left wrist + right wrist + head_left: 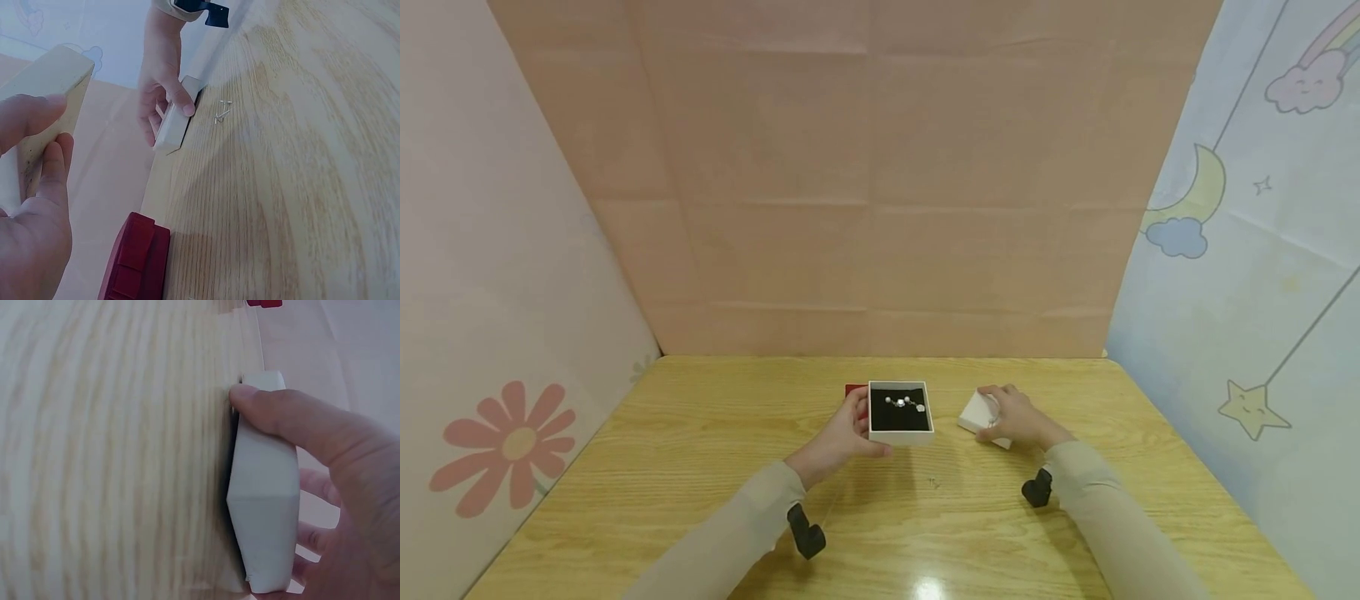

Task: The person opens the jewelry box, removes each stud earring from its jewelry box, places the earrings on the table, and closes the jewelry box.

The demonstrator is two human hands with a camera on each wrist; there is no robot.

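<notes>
Red box (852, 388) partly behind left fingers (854, 403)

1. Box (901, 437): square, white, black-lined, held raised, open side up.
2. Jewellery (900, 402): pale, bead-like pieces lying inside the box.
3. Lid (977, 411): plain white, closed face up, askew, near the box on its right.

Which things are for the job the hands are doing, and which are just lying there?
Seemingly part of the job:
Square white box with black lining and pearly jewellery, held by the left hand
White lid-like piece, gripped by the right hand

Seemingly just lying about:
Dark red box
Small silvery pieces on the yellowish wooden table
</notes>
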